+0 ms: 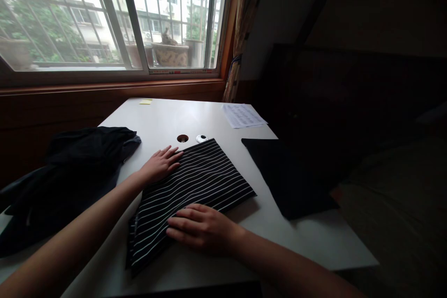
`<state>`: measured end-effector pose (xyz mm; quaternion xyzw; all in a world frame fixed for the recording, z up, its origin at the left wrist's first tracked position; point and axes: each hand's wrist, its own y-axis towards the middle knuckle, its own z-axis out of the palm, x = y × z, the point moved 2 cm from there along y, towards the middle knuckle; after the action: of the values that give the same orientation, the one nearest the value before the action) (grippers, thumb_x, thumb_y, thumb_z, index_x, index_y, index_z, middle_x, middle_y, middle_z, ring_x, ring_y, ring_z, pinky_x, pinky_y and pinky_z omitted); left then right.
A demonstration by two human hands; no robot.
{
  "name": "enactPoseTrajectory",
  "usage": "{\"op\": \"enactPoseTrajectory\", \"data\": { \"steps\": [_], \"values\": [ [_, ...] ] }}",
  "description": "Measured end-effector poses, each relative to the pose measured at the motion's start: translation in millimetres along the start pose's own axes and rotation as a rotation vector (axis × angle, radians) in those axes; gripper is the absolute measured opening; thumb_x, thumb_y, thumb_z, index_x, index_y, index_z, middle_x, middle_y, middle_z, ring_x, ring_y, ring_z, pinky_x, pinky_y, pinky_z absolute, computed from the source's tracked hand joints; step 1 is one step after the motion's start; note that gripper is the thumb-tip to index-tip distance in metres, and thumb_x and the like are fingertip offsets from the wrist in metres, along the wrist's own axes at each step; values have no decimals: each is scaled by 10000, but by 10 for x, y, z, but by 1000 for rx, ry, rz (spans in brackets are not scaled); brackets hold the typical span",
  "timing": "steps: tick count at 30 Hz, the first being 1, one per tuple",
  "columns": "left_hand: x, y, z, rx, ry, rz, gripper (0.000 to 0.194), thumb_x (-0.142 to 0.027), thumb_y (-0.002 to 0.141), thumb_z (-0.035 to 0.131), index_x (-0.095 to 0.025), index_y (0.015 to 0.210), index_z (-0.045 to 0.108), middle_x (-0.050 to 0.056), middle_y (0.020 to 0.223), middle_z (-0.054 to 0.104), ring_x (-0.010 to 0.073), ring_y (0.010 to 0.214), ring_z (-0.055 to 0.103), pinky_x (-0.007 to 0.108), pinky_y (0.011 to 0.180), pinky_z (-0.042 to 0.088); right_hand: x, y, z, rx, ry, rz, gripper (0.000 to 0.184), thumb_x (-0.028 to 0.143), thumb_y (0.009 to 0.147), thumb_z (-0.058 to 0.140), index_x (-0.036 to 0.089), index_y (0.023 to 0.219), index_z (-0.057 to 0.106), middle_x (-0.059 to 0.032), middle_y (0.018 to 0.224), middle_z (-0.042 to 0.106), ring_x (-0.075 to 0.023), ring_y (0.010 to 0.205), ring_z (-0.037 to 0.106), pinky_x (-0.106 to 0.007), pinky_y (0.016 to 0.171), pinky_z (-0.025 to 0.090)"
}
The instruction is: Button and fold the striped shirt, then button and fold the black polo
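Note:
A dark cloth with thin white stripes (199,172) lies folded on the white table, its layers showing at the lower left edge. My left hand (161,164) rests flat on its upper left edge, fingers stretched toward the far side. Near the front edge of the cloth is my right hand (202,227), laid over it with the fingers extended and slightly bent. Neither hand grips anything that I can see. What lies under the palms is hidden.
Dark clothing (87,153) is heaped at the left. A folded dark cloth (289,177) overhangs the right edge of the white table (164,118). Printed sheets (244,116) and a yellow note (145,101) lie farther back. A round hole (182,138) has a white cover (201,138) beside it.

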<state>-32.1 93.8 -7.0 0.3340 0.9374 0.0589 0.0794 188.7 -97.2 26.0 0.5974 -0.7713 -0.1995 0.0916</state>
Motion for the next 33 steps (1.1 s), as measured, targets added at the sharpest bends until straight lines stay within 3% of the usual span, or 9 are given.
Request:
{"op": "enactPoseTrajectory", "data": {
  "steps": [5, 11, 15, 18, 22, 25, 29, 33],
  "values": [
    [114, 30, 104, 99, -8, -34, 587, -580, 1027, 273, -355, 1570, 270, 14, 1667, 205, 307, 1547, 104, 562, 1205, 146, 77, 103, 196, -67, -38, -54, 303, 219, 1029, 457, 129, 1224, 670, -76, 1331, 666, -208, 1280, 572, -358, 1086, 465],
    [135, 60, 76, 144, -22, -29, 587, -581, 1028, 261, -370, 1575, 240, 16, 1670, 175, 307, 1549, 80, 585, 1202, 115, 132, 28, 292, -66, -18, -69, 275, 228, 1017, 490, 141, 1178, 695, -76, 1330, 670, -218, 1305, 565, -377, 1098, 470],
    [132, 63, 60, 150, -23, -36, 585, -579, 1026, 268, -369, 1572, 251, 26, 1668, 188, 321, 1547, 82, 601, 1193, 121, 193, -4, 282, 14, 24, -62, 280, 205, 1021, 479, 137, 1193, 689, -80, 1413, 609, -225, 1390, 477, -406, 1171, 392],
    [99, 60, 32, 146, -2, -51, 584, -588, 1021, 283, -370, 1562, 286, 32, 1669, 190, 341, 1544, 88, 626, 1178, 148, 186, -3, 161, 57, 124, -34, 298, 229, 1028, 473, 139, 1241, 661, -80, 1429, 594, -192, 1402, 461, -378, 1184, 376],
    [-61, 90, -36, 58, 48, -56, 578, -519, 1032, 325, -310, 1570, 291, 54, 1669, 184, 329, 1544, 103, 620, 1192, 148, -65, -31, -130, -22, 254, 154, 339, 276, 1016, 494, 118, 1280, 636, -91, 1395, 623, -153, 1316, 552, -299, 1145, 422],
    [-307, 203, -85, -27, 71, 11, 600, -449, 1034, 363, -269, 1591, 227, 66, 1668, 184, 307, 1545, 114, 592, 1216, 130, -407, -166, -255, 6, 203, 394, 354, 281, 1025, 473, 148, 1313, 628, -91, 1397, 621, -185, 1319, 551, -357, 1147, 424],
    [-701, 525, -36, -38, 74, 198, 571, -419, 1042, 352, -258, 1581, 260, 68, 1663, 203, 285, 1544, 134, 554, 1236, 103, -738, -470, -156, 217, 40, 645, 597, 518, 1015, 452, 156, 1490, 463, -141, 1553, 433, -301, 1446, 389, -505, 1176, 352],
    [-943, 935, 188, 23, 35, 269, 561, -424, 1048, 321, -238, 1575, 281, 81, 1659, 200, 272, 1546, 128, 543, 1235, 97, -746, -682, 16, 331, 43, 685, 699, 604, 1003, 398, 177, 1555, 353, -118, 1613, 325, -310, 1501, 267, -532, 1209, 263]
  ]
}}
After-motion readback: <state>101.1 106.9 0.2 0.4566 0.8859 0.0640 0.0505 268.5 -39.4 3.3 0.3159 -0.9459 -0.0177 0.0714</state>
